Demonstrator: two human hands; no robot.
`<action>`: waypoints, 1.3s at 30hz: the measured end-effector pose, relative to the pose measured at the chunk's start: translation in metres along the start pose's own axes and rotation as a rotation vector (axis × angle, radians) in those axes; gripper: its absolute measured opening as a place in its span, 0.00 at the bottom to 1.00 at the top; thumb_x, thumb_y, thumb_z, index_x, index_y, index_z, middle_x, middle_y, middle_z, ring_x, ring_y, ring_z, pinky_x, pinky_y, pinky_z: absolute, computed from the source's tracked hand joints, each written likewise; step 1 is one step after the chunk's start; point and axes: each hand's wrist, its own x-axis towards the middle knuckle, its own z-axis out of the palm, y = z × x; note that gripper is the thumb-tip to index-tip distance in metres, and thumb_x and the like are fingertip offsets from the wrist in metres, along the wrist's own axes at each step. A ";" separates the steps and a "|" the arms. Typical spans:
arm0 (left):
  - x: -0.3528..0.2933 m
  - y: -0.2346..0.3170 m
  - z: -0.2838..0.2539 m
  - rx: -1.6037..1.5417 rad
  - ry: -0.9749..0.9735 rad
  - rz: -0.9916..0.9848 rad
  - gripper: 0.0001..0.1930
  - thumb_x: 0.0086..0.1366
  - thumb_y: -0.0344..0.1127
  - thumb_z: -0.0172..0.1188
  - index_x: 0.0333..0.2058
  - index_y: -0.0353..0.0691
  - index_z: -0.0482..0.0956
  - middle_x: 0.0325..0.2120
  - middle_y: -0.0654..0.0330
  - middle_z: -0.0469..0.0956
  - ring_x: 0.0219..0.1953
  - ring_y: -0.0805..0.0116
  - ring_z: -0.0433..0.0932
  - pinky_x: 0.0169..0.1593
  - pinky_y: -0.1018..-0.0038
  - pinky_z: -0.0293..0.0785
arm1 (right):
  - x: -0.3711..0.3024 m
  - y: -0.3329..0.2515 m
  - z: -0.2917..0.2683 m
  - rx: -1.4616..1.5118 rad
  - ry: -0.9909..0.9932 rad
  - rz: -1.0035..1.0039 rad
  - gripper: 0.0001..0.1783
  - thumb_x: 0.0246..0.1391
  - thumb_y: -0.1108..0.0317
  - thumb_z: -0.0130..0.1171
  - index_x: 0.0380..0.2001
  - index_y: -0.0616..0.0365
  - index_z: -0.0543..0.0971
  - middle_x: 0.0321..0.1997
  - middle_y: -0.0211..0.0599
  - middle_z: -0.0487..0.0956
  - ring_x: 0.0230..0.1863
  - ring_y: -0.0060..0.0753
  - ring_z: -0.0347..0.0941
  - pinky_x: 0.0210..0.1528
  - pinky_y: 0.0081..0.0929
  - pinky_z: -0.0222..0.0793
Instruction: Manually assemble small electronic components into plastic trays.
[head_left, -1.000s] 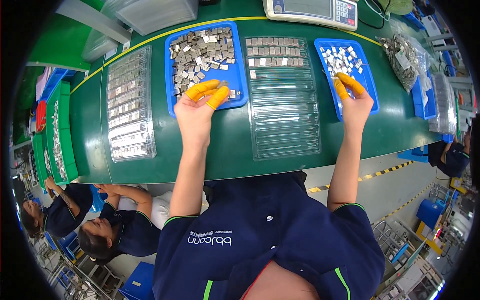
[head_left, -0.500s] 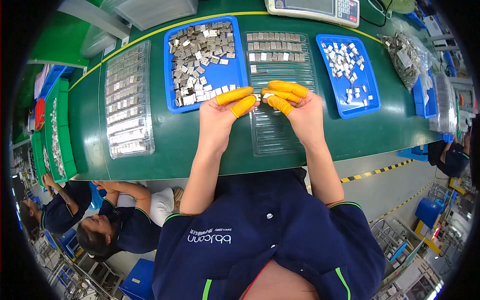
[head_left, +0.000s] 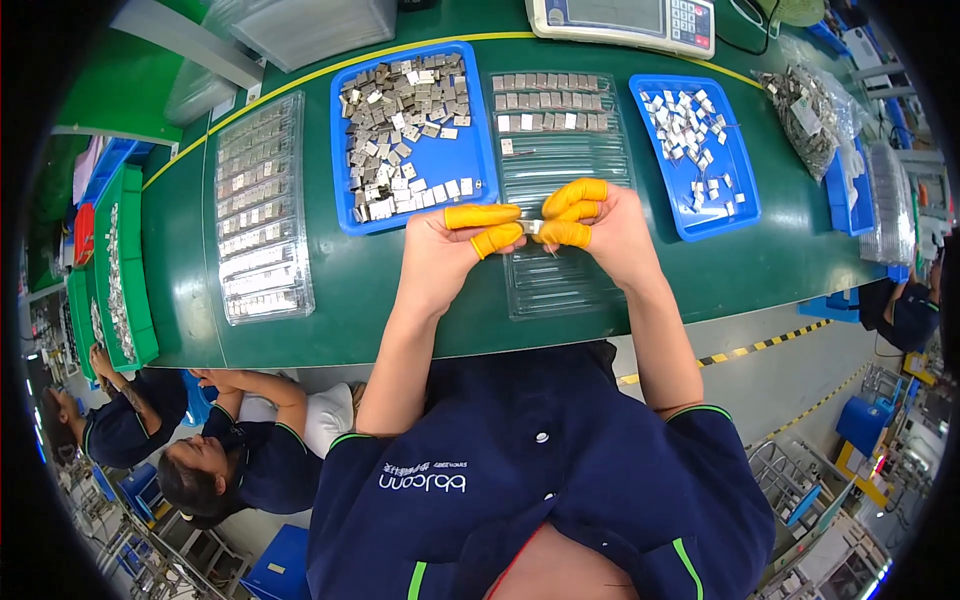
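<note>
Before me, my left hand (head_left: 452,240) and my right hand (head_left: 598,232) meet fingertip to fingertip over a clear ribbed plastic tray (head_left: 565,285). Yellow finger cots cover the thumbs and nearest fingers. Pinched between both hands is a small whitish connector piece (head_left: 532,227); the fingers partly hide it, and I cannot tell whether it is one part or two pressed together. The ribbed tray's far end holds rows of small metal-cased connectors (head_left: 550,102). Left of it, a blue tray (head_left: 435,162) carries a heap of small grey and white metal pieces.
A blue tray (head_left: 738,212) on the right holds small white parts with short leads. A filled clear tray (head_left: 262,210) lies at left, with green bins (head_left: 140,320) beyond it. A scale (head_left: 630,22) stands at the back beside a bag of parts (head_left: 808,125). Co-workers sit at left.
Both hands have come nearer to me, and their fingertips have closed in tighter around the small piece. The trays stay where they were; the view has shifted slightly.
</note>
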 end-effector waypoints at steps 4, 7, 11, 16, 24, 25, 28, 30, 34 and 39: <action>-0.001 -0.002 0.000 -0.150 -0.050 -0.084 0.12 0.55 0.24 0.59 0.39 0.26 0.75 0.32 0.51 0.78 0.32 0.65 0.79 0.37 0.78 0.77 | 0.001 0.016 0.005 0.201 -0.033 -0.057 0.14 0.39 0.75 0.65 0.33 0.67 0.77 0.35 0.36 0.77 0.37 0.26 0.73 0.43 0.20 0.69; -0.005 -0.004 0.004 -0.257 -0.071 -0.145 0.13 0.56 0.26 0.59 0.40 0.27 0.74 0.33 0.51 0.78 0.32 0.65 0.79 0.37 0.77 0.77 | 0.000 0.017 0.002 0.174 -0.036 -0.089 0.10 0.42 0.78 0.62 0.33 0.67 0.78 0.36 0.37 0.78 0.38 0.25 0.74 0.43 0.19 0.70; -0.012 -0.012 0.008 -0.379 -0.072 -0.176 0.13 0.56 0.26 0.59 0.40 0.28 0.74 0.33 0.52 0.77 0.32 0.65 0.79 0.38 0.77 0.77 | -0.001 0.019 0.003 0.276 -0.092 -0.067 0.09 0.43 0.78 0.61 0.32 0.67 0.78 0.34 0.36 0.78 0.37 0.24 0.74 0.42 0.18 0.70; -0.010 -0.013 0.019 -0.360 0.043 -0.113 0.13 0.56 0.25 0.58 0.41 0.28 0.74 0.34 0.51 0.77 0.33 0.66 0.79 0.38 0.77 0.77 | -0.005 0.008 0.016 0.091 0.109 -0.151 0.09 0.41 0.78 0.63 0.29 0.68 0.78 0.34 0.37 0.76 0.37 0.27 0.73 0.43 0.22 0.69; -0.009 -0.014 0.019 -0.320 0.152 -0.036 0.13 0.56 0.23 0.57 0.42 0.28 0.74 0.35 0.52 0.77 0.34 0.67 0.79 0.38 0.79 0.77 | -0.002 0.007 0.021 -0.087 0.158 -0.295 0.09 0.42 0.77 0.62 0.31 0.64 0.80 0.31 0.36 0.78 0.36 0.27 0.73 0.40 0.21 0.69; -0.008 -0.013 0.019 -0.364 0.186 -0.040 0.13 0.56 0.23 0.57 0.41 0.28 0.74 0.34 0.52 0.77 0.34 0.67 0.79 0.39 0.78 0.77 | -0.002 0.004 0.022 -0.054 0.152 -0.268 0.08 0.42 0.77 0.62 0.30 0.63 0.80 0.32 0.35 0.79 0.35 0.27 0.73 0.40 0.22 0.68; -0.008 -0.017 0.020 -0.259 0.242 0.060 0.15 0.56 0.23 0.58 0.44 0.28 0.72 0.36 0.51 0.76 0.35 0.66 0.78 0.41 0.76 0.76 | 0.002 -0.003 0.019 -0.436 0.137 -0.432 0.08 0.42 0.74 0.62 0.31 0.61 0.81 0.32 0.36 0.79 0.35 0.27 0.74 0.39 0.23 0.69; -0.011 -0.021 0.028 0.104 0.309 0.265 0.21 0.55 0.25 0.59 0.48 0.31 0.68 0.42 0.51 0.73 0.40 0.64 0.77 0.44 0.74 0.75 | 0.013 -0.004 0.010 -0.486 0.158 -0.409 0.09 0.42 0.73 0.63 0.31 0.61 0.81 0.33 0.36 0.79 0.35 0.29 0.74 0.40 0.24 0.69; -0.028 -0.030 0.037 1.026 0.255 0.475 0.21 0.51 0.27 0.61 0.46 0.39 0.72 0.49 0.54 0.69 0.50 0.58 0.70 0.47 0.72 0.70 | 0.053 0.006 -0.008 -1.053 0.453 -0.633 0.09 0.38 0.69 0.63 0.28 0.57 0.81 0.31 0.35 0.78 0.33 0.39 0.74 0.39 0.29 0.69; -0.039 -0.046 0.034 1.059 0.204 0.516 0.14 0.48 0.26 0.62 0.37 0.42 0.78 0.47 0.59 0.71 0.50 0.57 0.70 0.49 0.70 0.69 | 0.066 0.013 -0.009 -1.410 0.431 -0.885 0.09 0.37 0.68 0.63 0.27 0.53 0.82 0.29 0.30 0.77 0.35 0.34 0.72 0.41 0.30 0.67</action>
